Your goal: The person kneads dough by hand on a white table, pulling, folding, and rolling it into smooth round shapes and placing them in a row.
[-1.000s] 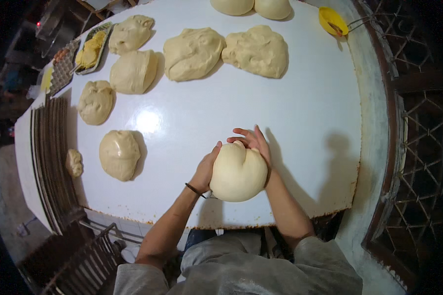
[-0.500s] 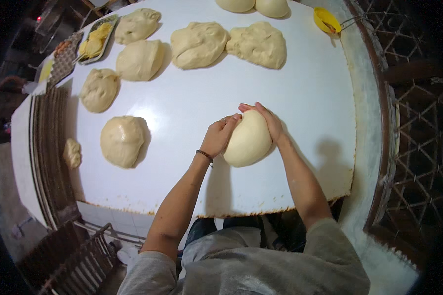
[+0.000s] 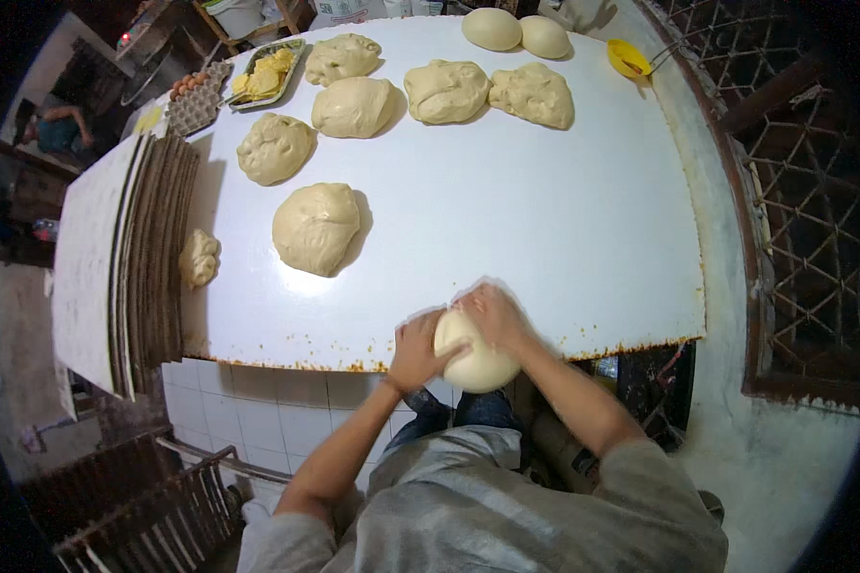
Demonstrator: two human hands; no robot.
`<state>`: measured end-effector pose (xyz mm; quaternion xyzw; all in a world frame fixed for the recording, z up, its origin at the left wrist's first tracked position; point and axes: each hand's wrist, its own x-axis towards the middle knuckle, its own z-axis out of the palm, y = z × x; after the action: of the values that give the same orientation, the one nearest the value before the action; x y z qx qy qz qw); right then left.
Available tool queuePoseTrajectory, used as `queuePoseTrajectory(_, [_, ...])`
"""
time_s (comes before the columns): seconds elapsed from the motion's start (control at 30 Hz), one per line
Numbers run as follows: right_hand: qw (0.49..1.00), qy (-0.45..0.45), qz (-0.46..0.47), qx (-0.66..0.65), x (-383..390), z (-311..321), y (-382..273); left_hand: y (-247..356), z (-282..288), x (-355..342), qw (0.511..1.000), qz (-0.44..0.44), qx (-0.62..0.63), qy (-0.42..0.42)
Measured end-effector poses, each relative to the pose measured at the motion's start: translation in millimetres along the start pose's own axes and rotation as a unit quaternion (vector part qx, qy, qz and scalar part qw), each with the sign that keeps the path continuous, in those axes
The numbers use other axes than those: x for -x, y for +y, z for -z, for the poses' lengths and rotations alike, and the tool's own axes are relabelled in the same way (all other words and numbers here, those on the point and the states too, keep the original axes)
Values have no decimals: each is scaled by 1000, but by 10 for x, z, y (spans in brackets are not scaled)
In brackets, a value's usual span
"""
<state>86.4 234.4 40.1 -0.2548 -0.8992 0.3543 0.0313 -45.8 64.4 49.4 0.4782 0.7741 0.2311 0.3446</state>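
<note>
At the near edge of the white table (image 3: pixel 506 220), my left hand (image 3: pixel 420 349) and my right hand (image 3: pixel 487 315) are wrapped round a smooth, pale dough ball (image 3: pixel 480 368), the right one over its top and the left one on its left side, both slightly blurred. A loose, wrinkled dough mound (image 3: pixel 315 229) lies left of centre, beyond my hands. A small dough lump (image 3: pixel 199 258) rests further left. Several more mounds (image 3: pixel 446 91) sit across the far half, with two smooth rounded doughs (image 3: pixel 490 29) at the back.
Stacked boards (image 3: pixel 96 267) stand along the left edge. An egg carton (image 3: pixel 196 100), a tray of yellow fat (image 3: pixel 268 76) and a yellow scoop (image 3: pixel 629 59) lie at the back. A wall with grille windows (image 3: pixel 803 239) borders the right. A person (image 3: pixel 57 134) is at far left.
The view has shifted, so the table appears higher and further right. My hands and the dough ball are now at the table's near edge, closer to my body.
</note>
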Motion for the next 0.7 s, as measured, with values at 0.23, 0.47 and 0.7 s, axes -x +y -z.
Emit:
queuePoseTrajectory(0.23, [907, 81, -128, -393, -484, 327, 858, -119, 145, -984, 943, -22, 330, 28])
queuePoseTrajectory(0.47, [492, 89, -143, -854, -78, 203, 594, 582, -128, -894, 767, 72, 633, 82])
queuePoseTrajectory(0.7, [855, -194, -112, -468, -2030, 2073, 1564, 1047, 222, -2558, 856, 39, 470, 211])
